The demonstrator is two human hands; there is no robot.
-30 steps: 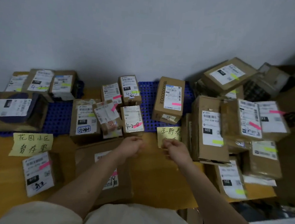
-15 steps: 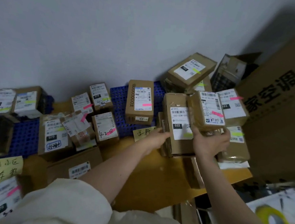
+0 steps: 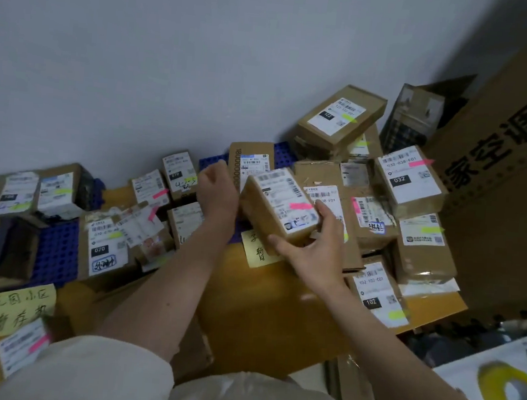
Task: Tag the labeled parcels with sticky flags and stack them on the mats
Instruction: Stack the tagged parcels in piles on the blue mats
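Brown parcels (image 3: 279, 207) bear white labels (image 3: 410, 180) with pink flags (image 3: 301, 206) or green flags (image 3: 349, 118); blue gridded mat (image 3: 56, 253); yellow notes (image 3: 15, 309); yellow tape roll (image 3: 510, 396) near right.

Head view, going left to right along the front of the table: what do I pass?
Yellow handwritten note → parcel marked 070 → left hand → held parcel with pink flag → right hand → parcel marked 102

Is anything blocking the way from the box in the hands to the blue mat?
Mostly no. The small brown parcel with a pink flag, held by both hands, hangs just above the blue plastic mat; only an upright brown box fills the spot behind.
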